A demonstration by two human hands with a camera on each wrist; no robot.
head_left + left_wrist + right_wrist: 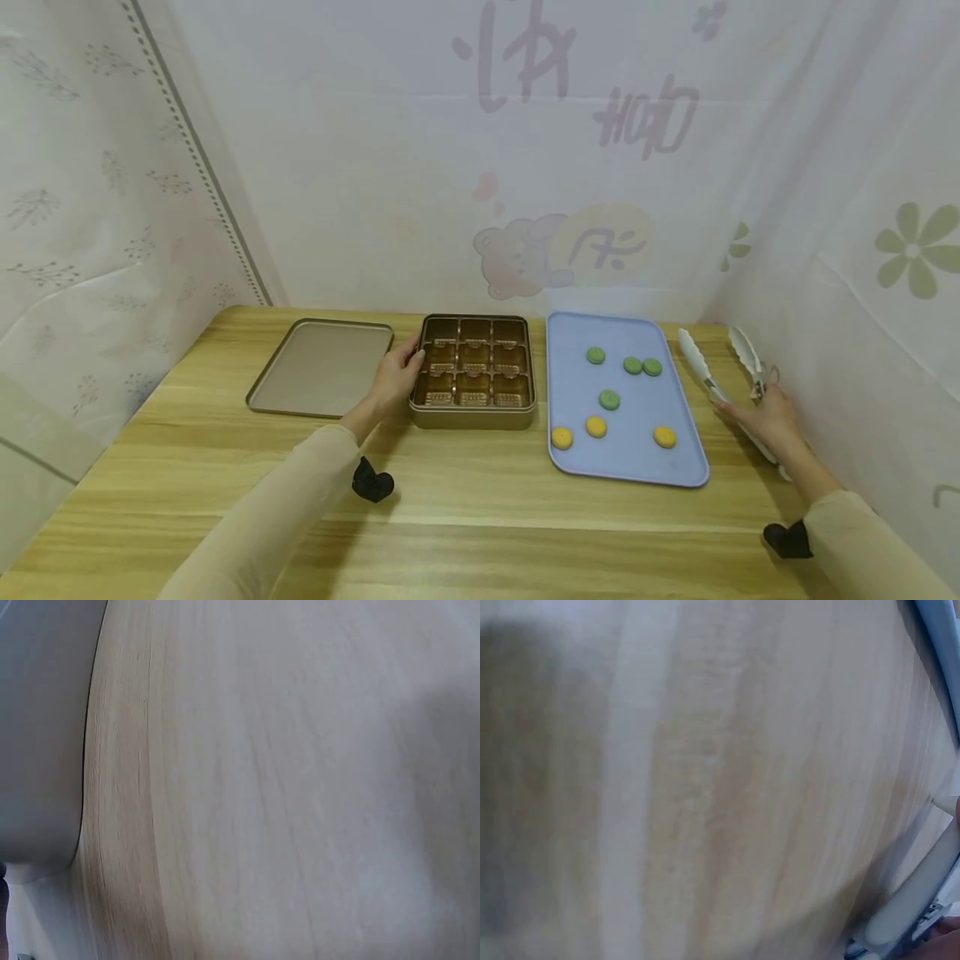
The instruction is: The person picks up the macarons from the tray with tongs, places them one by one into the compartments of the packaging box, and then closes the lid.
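My left hand [395, 379] holds the left side of a square gold tin [472, 418], its thumb tip at the rim. The tin carries a brown plastic insert [474, 358] with several compartments, none with anything in it. In the left wrist view only the tin's outer wall [41, 735] shows beside the wood. At the far right, my right hand [768, 421] grips a pair of tongs [697, 360] with white scalloped ends spread apart, pointing away from me. The right wrist view catches part of the tongs' white handle [911, 904] at its lower right corner.
A blue tray [630, 462] between tin and tongs bears small round green cakes [609, 400] and yellow cakes [596, 427]. The flat gold lid [322, 367] lies left of the tin. Patterned cloth [360, 167] hangs behind and beside the wooden table [480, 508].
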